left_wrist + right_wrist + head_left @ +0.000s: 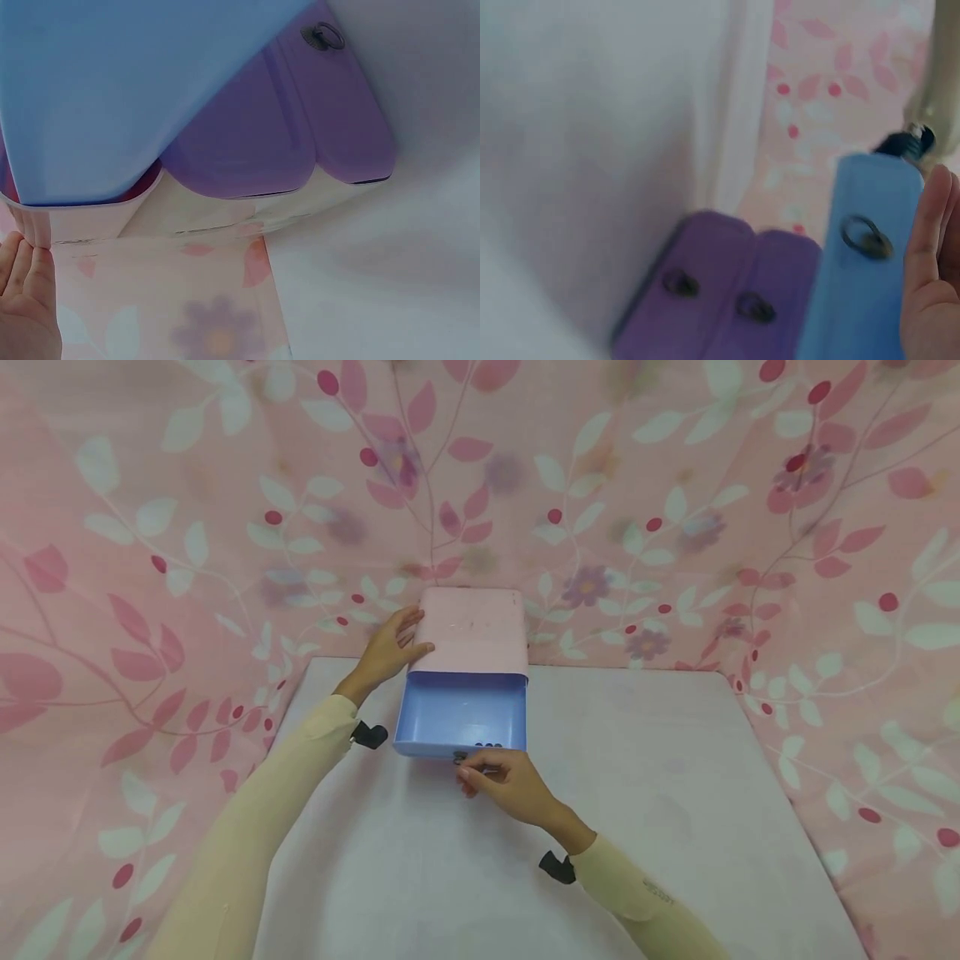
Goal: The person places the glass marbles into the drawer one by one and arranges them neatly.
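A small drawer cabinet with a pink top [472, 631] stands on the table, its blue drawer [461, 710] pulled out. Against the cabinet's left side rests my left hand [387, 650], fingers extended along the wall in the left wrist view. My right hand [513, 783] is at the front of the blue drawer, beside its dark ring pull [866, 238]. In the right wrist view its fingers are nearly straight and apart from the ring. Just inside the drawer front are three small dark spots [489, 745], too small to identify.
Below the blue drawer are two purple drawers [247, 127], both pushed in, with ring pulls [755, 307]. The table has a pale cover [660, 802]. A pink floral curtain [600, 510] hangs close behind the cabinet and along the sides.
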Tool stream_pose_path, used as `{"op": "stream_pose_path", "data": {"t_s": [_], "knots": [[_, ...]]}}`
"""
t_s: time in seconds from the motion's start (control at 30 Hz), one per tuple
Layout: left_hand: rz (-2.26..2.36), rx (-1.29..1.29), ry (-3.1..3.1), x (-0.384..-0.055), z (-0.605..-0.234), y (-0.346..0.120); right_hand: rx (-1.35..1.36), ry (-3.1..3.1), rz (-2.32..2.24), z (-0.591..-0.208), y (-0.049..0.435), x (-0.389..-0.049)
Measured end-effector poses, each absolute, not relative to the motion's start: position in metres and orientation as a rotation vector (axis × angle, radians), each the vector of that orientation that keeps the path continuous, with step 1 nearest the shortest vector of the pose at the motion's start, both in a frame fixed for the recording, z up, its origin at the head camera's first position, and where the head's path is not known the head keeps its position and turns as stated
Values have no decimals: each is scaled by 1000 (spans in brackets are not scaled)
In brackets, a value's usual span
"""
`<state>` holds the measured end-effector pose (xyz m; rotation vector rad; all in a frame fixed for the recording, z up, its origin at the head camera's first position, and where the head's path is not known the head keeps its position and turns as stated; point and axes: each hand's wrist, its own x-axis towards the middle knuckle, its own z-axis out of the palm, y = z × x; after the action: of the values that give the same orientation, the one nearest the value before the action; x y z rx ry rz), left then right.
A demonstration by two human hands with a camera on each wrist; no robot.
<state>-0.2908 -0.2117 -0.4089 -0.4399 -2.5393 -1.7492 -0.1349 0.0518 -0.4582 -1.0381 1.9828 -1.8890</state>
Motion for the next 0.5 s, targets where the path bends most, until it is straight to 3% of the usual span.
{"op": "stream_pose_path", "data": {"t_s": [0.23,0.5], "knots": [[-1766,-443,-2535,-290,-407,-212,-719,1885,-1856,-515,40,-133],[-1760,-444,-2535,-291,-408,-211,-445,1820,-1939,-530,24,-129]]}}
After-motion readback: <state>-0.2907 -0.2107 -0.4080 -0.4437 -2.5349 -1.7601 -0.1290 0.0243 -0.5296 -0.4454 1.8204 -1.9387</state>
